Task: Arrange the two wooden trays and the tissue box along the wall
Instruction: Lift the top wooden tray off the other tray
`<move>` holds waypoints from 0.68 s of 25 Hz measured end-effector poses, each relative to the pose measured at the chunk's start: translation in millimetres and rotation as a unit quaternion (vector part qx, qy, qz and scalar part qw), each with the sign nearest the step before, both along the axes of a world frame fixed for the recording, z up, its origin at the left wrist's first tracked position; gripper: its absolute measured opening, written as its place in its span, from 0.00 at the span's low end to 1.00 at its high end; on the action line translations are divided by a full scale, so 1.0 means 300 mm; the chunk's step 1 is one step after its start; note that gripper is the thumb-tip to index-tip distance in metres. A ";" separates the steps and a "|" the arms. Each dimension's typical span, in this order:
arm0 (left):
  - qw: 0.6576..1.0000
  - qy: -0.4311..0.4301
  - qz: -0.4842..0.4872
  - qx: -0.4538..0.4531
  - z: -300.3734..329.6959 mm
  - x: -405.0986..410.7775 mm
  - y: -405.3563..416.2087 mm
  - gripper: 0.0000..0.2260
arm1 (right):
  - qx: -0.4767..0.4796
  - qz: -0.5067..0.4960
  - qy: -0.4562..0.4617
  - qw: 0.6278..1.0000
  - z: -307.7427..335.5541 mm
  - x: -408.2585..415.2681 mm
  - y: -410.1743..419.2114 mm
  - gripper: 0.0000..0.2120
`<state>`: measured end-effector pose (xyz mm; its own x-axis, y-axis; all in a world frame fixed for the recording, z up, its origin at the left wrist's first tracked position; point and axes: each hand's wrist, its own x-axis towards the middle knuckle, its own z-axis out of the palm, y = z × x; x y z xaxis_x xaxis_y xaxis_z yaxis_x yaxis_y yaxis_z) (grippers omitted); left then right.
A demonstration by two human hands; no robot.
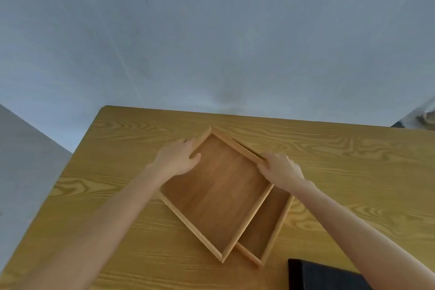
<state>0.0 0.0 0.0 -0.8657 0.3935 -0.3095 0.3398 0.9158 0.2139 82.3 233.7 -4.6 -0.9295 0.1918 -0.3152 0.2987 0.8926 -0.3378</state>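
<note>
Two shallow wooden trays lie stacked and turned diagonally in the middle of the wooden table (353, 153). The upper tray (216, 193) covers most of the lower tray (266, 233), which sticks out to the right and front. My left hand (177, 159) grips the upper tray's left rim near its far corner. My right hand (281, 169) grips the upper tray's right rim at its right corner. A black box (324, 275), perhaps the tissue box, sits at the front right, cut off by the frame.
A pale grey wall (211, 42) stands right behind the table's far edge. The table's left edge runs diagonally, with grey floor (23, 160) beyond it. Something dark shows past the table's far right corner (421, 120).
</note>
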 end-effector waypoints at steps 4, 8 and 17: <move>0.999 -0.032 0.031 -0.026 -0.068 -0.001 -0.020 0.28 | 0.004 0.000 -0.022 1.000 -0.045 -0.011 0.001 0.20; 0.997 -0.019 0.063 -0.031 -0.114 0.003 -0.025 0.25 | 0.001 -0.022 0.003 1.000 -0.074 -0.021 0.014 0.20; 0.989 0.043 0.138 0.028 -0.146 0.053 -0.057 0.18 | -0.008 -0.038 0.019 0.999 -0.084 -0.008 0.004 0.19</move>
<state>15.8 -17.2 -43.7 -0.9648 0.1531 -0.2140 0.0982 0.9640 0.2472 79.9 235.0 -29.9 -0.9240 0.2568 -0.2834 0.3515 0.8621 -0.3649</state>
